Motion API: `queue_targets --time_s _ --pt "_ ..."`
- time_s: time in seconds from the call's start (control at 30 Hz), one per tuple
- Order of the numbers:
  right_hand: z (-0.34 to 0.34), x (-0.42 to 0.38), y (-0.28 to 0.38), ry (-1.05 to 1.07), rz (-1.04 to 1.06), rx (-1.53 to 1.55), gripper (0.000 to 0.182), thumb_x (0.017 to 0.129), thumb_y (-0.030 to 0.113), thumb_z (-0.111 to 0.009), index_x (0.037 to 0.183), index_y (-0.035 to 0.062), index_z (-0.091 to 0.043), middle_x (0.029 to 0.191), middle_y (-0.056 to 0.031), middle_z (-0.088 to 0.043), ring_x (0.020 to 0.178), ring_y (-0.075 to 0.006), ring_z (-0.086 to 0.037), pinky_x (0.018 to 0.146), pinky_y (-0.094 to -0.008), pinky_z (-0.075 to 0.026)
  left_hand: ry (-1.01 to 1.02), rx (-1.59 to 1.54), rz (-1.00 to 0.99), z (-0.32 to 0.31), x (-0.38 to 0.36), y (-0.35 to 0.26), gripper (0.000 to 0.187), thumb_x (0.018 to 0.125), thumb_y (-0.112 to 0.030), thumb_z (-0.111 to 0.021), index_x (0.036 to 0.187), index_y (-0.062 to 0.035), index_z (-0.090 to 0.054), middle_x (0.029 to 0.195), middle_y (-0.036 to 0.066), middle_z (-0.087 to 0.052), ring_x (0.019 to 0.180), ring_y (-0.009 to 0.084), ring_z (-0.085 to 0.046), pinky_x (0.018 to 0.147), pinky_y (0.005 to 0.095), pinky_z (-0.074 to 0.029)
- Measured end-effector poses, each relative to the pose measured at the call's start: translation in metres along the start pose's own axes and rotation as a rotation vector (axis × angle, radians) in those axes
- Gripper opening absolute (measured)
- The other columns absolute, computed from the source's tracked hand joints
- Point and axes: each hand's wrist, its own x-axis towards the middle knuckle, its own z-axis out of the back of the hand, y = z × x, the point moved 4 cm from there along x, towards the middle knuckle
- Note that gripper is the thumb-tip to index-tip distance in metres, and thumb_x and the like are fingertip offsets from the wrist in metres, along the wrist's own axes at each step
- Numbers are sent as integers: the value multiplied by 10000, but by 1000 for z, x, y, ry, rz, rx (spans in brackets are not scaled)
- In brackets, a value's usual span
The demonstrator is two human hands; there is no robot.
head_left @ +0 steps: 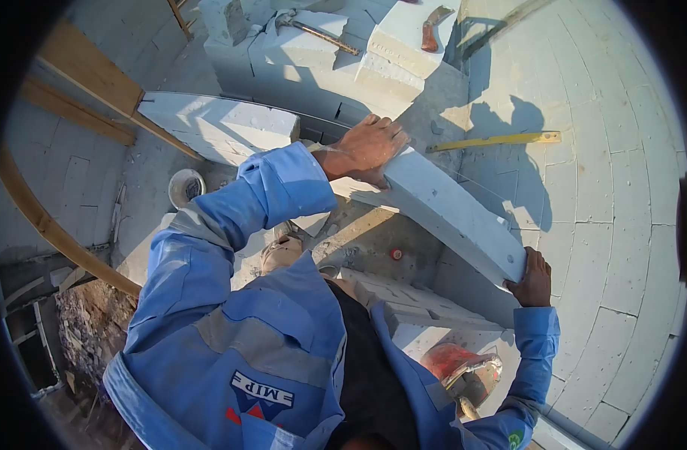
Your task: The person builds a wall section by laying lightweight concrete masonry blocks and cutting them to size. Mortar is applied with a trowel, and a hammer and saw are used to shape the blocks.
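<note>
While the curved white block wall [621, 195] fills the view from two to five o'clock, a long white block [448, 210] lies slanted across the centre, running from eleven toward four o'clock. The left hand [366, 146] lies palm-down on the block's upper end, fingers spread flat over it. The right hand [533, 279] curls closed around its lower end. A yellow level [497, 140] rests at one o'clock, a hammer [313, 28] on stacked blocks at twelve.
</note>
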Motion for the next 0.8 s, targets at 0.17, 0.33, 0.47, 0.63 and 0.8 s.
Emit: queue_targets --time_s 0.17,0.33,0.47,0.63,0.8 --pt "-77 95 58 15 66 8 951 523 190 -939 1325 63 -444 1214 -163 -552 1181 -369 -533 1022 -475 -404 -69 119 261 -62 -40 66 892 562 -390 -881 1302 -32 -536 1196 124 -552 1235 292 -479 1148 509 -260" --pt "-129 167 76 28 172 24 924 533 195 -928 1302 70 -430 1209 -158 -543 1185 -366 -517 1021 -484 -392 -82 256 371 -138 -52 107 637 778 -214 -680 1357 -16 -503 1218 134 -526 1286 312 -442 1214 619 -37" --pt "-155 214 75 9 261 44 820 569 205 -891 1252 87 -452 1188 -159 -545 1157 -373 -515 1025 -482 -379 29 166 492 -124 -57 115 583 816 -171 -632 1356 -18 -475 1283 163 -485 1333 321 -409 1204 637 -89" --pt "-171 245 86 -26 304 152 803 572 150 -857 1263 85 -451 1152 -155 -528 1138 -360 -512 1028 -468 -365 -50 132 541 -134 -64 132 507 881 -155 -582 1365 -67 -462 1317 142 -474 1406 316 -337 1214 617 -118" --pt "-179 265 97 -14 330 247 790 571 122 -850 1261 85 -467 1132 -155 -525 1114 -363 -515 1016 -467 -365 50 31 709 -107 -61 136 643 783 -99 -676 1390 -72 -467 1498 195 -308 1481 367 -193 1224 566 -140"
